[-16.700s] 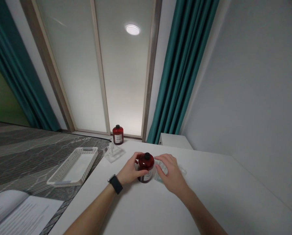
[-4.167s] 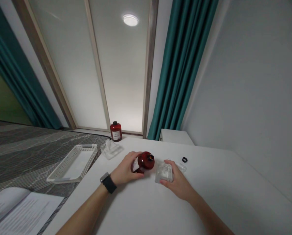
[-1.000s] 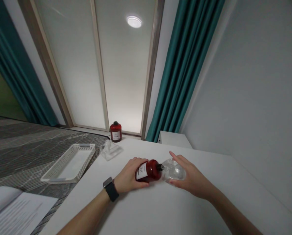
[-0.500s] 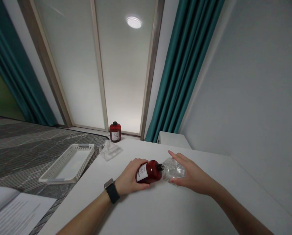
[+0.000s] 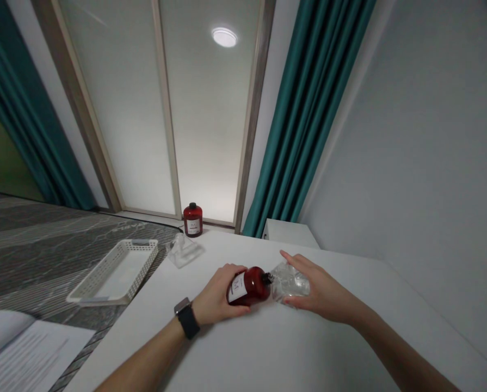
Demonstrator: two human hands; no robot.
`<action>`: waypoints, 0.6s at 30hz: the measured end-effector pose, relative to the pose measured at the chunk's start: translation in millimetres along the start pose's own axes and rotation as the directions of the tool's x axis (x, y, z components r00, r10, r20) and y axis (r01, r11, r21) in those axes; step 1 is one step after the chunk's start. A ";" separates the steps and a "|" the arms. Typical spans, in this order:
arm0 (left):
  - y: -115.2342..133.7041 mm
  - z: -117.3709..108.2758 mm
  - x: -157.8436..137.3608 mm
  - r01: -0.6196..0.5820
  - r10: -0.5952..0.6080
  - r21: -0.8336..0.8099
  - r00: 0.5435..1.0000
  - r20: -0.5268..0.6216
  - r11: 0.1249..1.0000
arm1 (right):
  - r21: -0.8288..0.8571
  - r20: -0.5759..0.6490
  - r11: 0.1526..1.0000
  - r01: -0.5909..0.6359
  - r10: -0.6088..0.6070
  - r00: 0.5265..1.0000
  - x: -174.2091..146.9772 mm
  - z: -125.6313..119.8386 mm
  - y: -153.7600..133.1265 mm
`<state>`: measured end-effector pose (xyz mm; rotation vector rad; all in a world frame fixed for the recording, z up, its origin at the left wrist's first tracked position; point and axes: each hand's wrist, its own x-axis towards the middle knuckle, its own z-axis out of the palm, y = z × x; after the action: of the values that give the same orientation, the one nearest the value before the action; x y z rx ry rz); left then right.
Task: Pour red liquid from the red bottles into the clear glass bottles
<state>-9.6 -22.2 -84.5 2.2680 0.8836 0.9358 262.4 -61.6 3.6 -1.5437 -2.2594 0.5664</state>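
A dark red bottle (image 5: 256, 287) with a white label is tilted onto its side in my left hand (image 5: 216, 298), whose fingers wrap round its base. Its black neck points right, at the mouth of a clear plastic container (image 5: 291, 281). That container is gripped between the thumb and fingers of my right hand (image 5: 317, 291), the index finger stretched out along its far side. Neck and container meet or nearly meet; any liquid passing between them is too small to make out.
On the white table (image 5: 243, 354), a second red bottle (image 5: 193, 220) with a black cap stands upright at the back edge. Beside it lies a clear plastic piece (image 5: 183, 251). Left of the table are a white perforated basket (image 5: 139, 277) and an open book (image 5: 39, 354).
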 end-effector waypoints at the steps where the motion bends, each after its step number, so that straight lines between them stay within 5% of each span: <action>1: 0.2 0.0 -0.1 0.004 -0.004 -0.001 1.000 0.000 1.000 | 0.000 -0.001 1.000 0.001 -0.001 1.000 0.1 0.1 -0.1; 18: -5.1 2.7 -2.2 -0.032 0.032 0.026 0.999 -0.003 0.999 | 0.007 -0.014 0.999 0.035 -0.035 0.999 -0.4 3.2 2.2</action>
<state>-10.6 -21.1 -90.5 2.3098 0.8683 0.9477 262.8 -61.6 -0.3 -1.4974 -2.2668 0.5516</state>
